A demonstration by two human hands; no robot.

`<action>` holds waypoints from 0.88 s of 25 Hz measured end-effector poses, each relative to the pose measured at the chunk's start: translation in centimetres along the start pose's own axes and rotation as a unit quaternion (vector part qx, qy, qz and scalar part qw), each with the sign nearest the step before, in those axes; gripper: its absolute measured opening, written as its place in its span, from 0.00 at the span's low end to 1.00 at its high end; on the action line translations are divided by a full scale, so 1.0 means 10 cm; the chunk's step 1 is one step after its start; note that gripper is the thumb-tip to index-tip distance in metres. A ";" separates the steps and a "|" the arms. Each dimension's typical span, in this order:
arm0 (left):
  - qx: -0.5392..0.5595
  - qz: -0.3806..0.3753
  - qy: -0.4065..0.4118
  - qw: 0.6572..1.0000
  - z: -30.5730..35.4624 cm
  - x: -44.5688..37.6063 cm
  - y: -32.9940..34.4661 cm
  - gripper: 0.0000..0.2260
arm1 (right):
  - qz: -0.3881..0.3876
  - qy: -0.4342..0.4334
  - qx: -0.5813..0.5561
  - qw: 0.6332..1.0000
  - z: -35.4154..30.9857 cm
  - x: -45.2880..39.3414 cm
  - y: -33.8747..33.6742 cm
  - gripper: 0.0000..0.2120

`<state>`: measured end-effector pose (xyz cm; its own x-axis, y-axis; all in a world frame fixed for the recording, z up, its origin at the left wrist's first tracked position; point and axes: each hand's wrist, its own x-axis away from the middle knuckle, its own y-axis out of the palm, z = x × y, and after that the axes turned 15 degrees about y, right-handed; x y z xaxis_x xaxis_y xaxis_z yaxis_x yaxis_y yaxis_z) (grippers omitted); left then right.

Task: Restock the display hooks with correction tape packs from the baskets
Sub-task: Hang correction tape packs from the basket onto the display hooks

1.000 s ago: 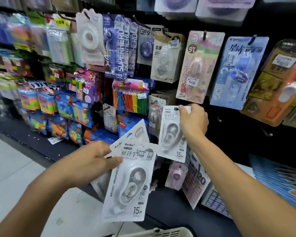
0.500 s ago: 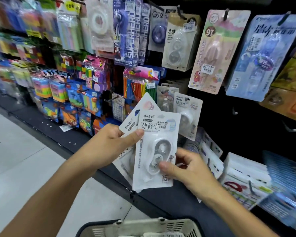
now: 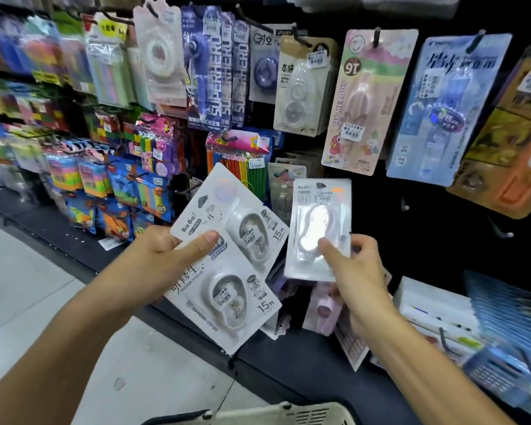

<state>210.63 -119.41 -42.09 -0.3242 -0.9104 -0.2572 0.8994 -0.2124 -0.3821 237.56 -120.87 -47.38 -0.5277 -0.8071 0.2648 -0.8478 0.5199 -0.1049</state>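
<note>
I am seeing the right hand (image 3: 360,271) lifting one pack (image 3: 318,230) away from the left hand's (image 3: 163,259) stack (image 3: 227,271).

Light falls evenly from overhead, bright on the pale floor (image 3: 28,302) at lower left, while the backing panel (image 3: 380,210) at centre right stays near black. Glare whitens the blister of the single pack (image 3: 314,228) mid-frame, washing out its print. The hanging goods at upper left (image 3: 28,72) are smeared with blur. Straight lines bow toward the frame's edges, wide-angle fashion.
</note>
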 end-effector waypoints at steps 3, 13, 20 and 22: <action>0.003 -0.036 -0.004 0.999 0.04 -0.03 0.00 0.15 | 0.011 -0.027 0.068 0.997 0.12 0.08 -0.04 0.31; -0.027 -0.150 0.023 0.988 0.01 -0.35 0.01 0.27 | -0.250 -0.098 0.094 0.959 0.07 0.13 -0.19 0.03; 0.009 0.046 0.087 0.995 0.06 -0.34 -0.14 0.17 | 0.018 -0.151 -0.005 0.988 0.19 0.20 -0.25 0.08; 0.021 0.058 0.092 0.994 0.05 -0.32 -0.07 0.13 | 0.019 -0.134 -0.003 0.991 0.20 0.23 -0.17 0.06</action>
<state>211.17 -116.51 -40.49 -0.2628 -0.8497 -0.4571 0.9439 -0.1283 -0.3042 237.66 -124.17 -48.50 -0.5550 -0.8319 -0.0033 -0.8271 0.5522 -0.1047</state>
